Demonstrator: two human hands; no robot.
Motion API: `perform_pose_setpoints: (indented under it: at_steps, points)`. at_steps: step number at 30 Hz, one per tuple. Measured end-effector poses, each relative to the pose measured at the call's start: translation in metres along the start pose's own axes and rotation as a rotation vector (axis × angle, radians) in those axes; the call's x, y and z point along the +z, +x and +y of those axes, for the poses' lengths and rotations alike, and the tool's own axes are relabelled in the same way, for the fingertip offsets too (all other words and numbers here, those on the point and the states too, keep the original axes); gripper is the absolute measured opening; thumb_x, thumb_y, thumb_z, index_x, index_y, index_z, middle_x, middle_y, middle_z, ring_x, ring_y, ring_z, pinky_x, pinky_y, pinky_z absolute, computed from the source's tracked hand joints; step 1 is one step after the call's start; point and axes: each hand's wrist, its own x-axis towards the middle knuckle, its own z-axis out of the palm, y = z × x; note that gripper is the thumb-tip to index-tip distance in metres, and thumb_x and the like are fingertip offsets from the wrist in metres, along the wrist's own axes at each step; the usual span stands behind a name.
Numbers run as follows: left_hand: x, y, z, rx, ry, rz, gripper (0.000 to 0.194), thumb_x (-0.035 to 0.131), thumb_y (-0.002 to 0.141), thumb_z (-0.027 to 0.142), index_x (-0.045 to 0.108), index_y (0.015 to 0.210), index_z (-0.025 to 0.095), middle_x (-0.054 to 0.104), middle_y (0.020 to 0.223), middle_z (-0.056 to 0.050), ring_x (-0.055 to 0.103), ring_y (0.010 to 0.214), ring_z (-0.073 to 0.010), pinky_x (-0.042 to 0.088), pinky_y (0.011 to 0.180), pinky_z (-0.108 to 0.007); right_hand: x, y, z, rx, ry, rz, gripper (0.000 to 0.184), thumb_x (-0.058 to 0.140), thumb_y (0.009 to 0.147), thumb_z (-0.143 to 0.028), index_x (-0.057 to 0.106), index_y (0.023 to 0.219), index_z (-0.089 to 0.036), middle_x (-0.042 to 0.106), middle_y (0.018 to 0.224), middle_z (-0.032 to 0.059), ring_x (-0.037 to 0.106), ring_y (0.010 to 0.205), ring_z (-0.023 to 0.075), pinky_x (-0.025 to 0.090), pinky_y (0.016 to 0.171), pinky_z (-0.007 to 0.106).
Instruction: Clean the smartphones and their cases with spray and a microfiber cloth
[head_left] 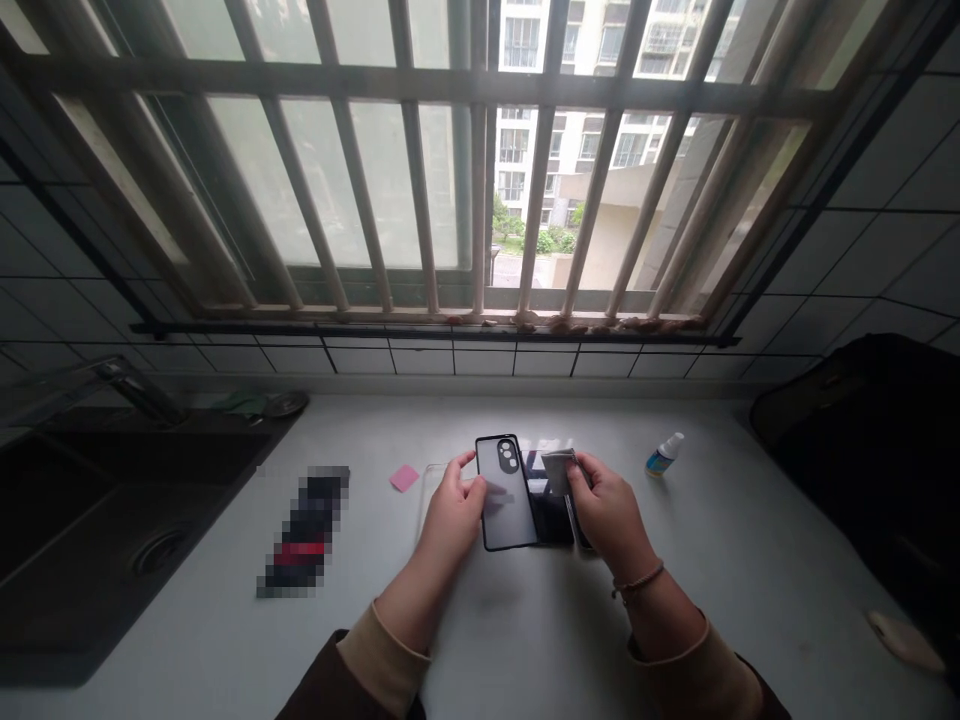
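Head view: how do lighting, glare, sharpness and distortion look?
Head view: bright window backlights the scene, leaving the sink and black item dim; head view: pale reflections on the dark glossy panel by the phone case; head view: pale item at lower right looks soft, and a pixelated patch hides detail; head view: window bars splay upward, probably wide-angle perspective.

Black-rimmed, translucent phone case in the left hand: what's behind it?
A dark, glossy, flat rectangle, probably a phone, shows past the right edge of the black-rimmed case. What lies directly behind it is covered, so I can't tell.
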Motion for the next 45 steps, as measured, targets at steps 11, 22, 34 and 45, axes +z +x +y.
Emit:
perform_pose_setpoints:
  at_steps: [11,22,34,45]
  points:
    - [0.023,-0.014,-0.004,-0.257,-0.631,-0.021,0.043,0.061,0.099,0.048,0.066,0.126,0.015,0.079,0.109,-0.015,0.077,0.094,-0.0260,0.061,0.089,-0.040,0.020,-0.028,-0.031,-0.240,0.128,-0.171,0.034,0.046,0.106,-0.033,0.072,0.126,-0.022,0.080,0.101,0.0062,0.076,0.084,0.0216,0.057,0.074,0.028]
    - [0.024,-0.019,0.001,-0.521,-0.849,-0.358,0.070,0.041,0.104,0.062,0.061,0.143,0.008,0.066,0.140,-0.023,0.073,0.110,-0.0343,0.060,0.093,-0.052,0.004,-0.026,-0.029,-0.284,-0.156,0.243,0.033,0.047,0.108,-0.029,0.071,0.127,-0.019,0.081,0.111,0.0094,0.079,0.093,0.0248,0.061,0.080,0.032]
    - [0.035,-0.031,-0.002,-0.578,-0.933,-0.475,0.062,0.050,0.104,0.056,0.059,0.148,0.014,0.074,0.130,-0.018,0.068,0.124,-0.0335,0.048,0.111,-0.045,0.045,-0.032,-0.031,-0.710,-0.346,0.038,0.040,0.045,0.103,-0.006,0.068,0.135,-0.011,0.073,0.134,0.0157,0.071,0.124,0.0258,0.058,0.109,0.040]
    - [0.035,-0.035,-0.001,-0.635,-0.886,-0.465,0.066,0.048,0.103,0.059,0.058,0.148,0.013,0.075,0.126,-0.020,0.071,0.118,-0.0349,0.051,0.108,-0.050,0.026,-0.020,-0.032,-0.774,-0.323,0.035,0.043,0.048,0.103,-0.005,0.066,0.140,-0.015,0.070,0.139,0.0129,0.066,0.132,0.0252,0.053,0.117,0.042]
